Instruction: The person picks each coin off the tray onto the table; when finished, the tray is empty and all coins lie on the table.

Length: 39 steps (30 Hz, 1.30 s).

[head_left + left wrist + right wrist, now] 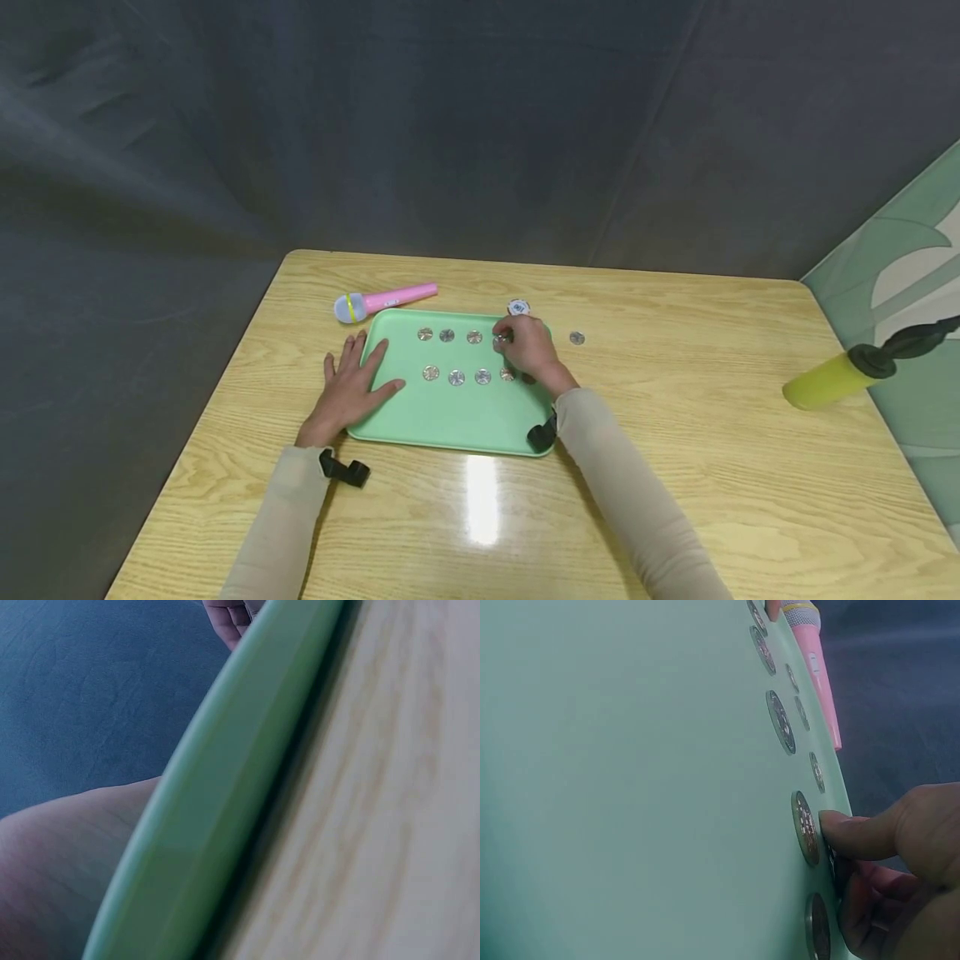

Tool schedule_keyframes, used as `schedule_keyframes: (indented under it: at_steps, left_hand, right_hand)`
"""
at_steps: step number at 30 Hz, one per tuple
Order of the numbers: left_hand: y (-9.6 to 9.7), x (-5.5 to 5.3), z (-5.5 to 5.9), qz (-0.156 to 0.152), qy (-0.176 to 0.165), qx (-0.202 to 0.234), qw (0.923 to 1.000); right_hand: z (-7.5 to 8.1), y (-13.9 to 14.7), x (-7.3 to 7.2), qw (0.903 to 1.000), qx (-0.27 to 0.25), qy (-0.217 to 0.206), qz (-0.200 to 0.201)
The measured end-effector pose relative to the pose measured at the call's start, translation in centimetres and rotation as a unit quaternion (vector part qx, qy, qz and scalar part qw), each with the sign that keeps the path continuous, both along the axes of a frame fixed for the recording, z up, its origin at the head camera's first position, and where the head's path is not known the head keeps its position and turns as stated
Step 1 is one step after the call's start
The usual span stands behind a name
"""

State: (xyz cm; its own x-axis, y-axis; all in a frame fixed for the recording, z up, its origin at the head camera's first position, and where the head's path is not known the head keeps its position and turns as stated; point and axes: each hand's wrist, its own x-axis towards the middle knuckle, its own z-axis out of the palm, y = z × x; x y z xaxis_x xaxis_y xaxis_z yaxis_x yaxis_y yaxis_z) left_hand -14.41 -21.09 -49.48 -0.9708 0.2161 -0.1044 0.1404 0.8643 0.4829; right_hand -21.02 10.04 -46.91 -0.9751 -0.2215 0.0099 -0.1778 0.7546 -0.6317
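A light green tray (450, 421) lies on the wooden table and holds silvery coins in two rows. My left hand (347, 393) rests with spread fingers across the tray's left rim. At the right end of the back row, my right hand (529, 348) pinches a coin (500, 342) between thumb and fingers, low over the tray. In the right wrist view, the right thumb and curled fingers mostly hide that coin. Beside the thumb stands a front-row coin (805, 828), and another coin (818, 926) lies nearer the wrist.
Behind the tray is a pink toy microphone (397, 297). A white and blue poker chip (518, 307) sits past the back rim, and a loose coin (577, 337) lies right of the tray. A yellow-green bottle (828, 382) with a black cap is at the table's right edge.
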Motion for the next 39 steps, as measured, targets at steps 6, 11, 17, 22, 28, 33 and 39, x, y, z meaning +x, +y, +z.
schedule_keyframes:
  at_steps: [6, 11, 17, 22, 28, 33, 39]
  left_hand:
    - [0.0, 0.04, -0.04, 0.0, 0.001, 0.001, 1.0]
    - [0.0, 0.08, -0.05, 0.0, 0.004, 0.002, 1.0]
    - [0.03, 0.08, -0.02, 0.002, 0.002, 0.003, 1.0]
    - [0.01, 0.12, -0.04, 0.003, 0.003, 0.003, 1.0]
    - [0.02, 0.17, -0.02, 0.002, 0.001, 0.004, 1.0]
    - [-0.01, 0.09, 0.0, 0.001, 0.004, 0.001, 1.0]
    - [0.03, 0.06, -0.01, 0.002, 0.002, 0.005, 1.0]
  right_hand:
    - [-0.06, -0.1, 0.05, 0.9999, 0.009, -0.013, 0.003]
    - [0.02, -0.15, 0.13, 0.9997, 0.011, -0.021, 0.001]
    - [0.08, -0.2, 0.19, 0.9996, 0.015, -0.025, 0.0]
    - [0.18, -0.19, 0.17, 0.9996, 0.017, -0.023, 0.003]
    - [0.2, -0.11, 0.16, 0.9995, 0.015, -0.028, 0.0]
    - [0.15, 0.03, 0.23, 0.9999, 0.005, -0.015, -0.001]
    - [0.13, 0.17, 0.34, 0.9999, -0.005, -0.01, -0.003]
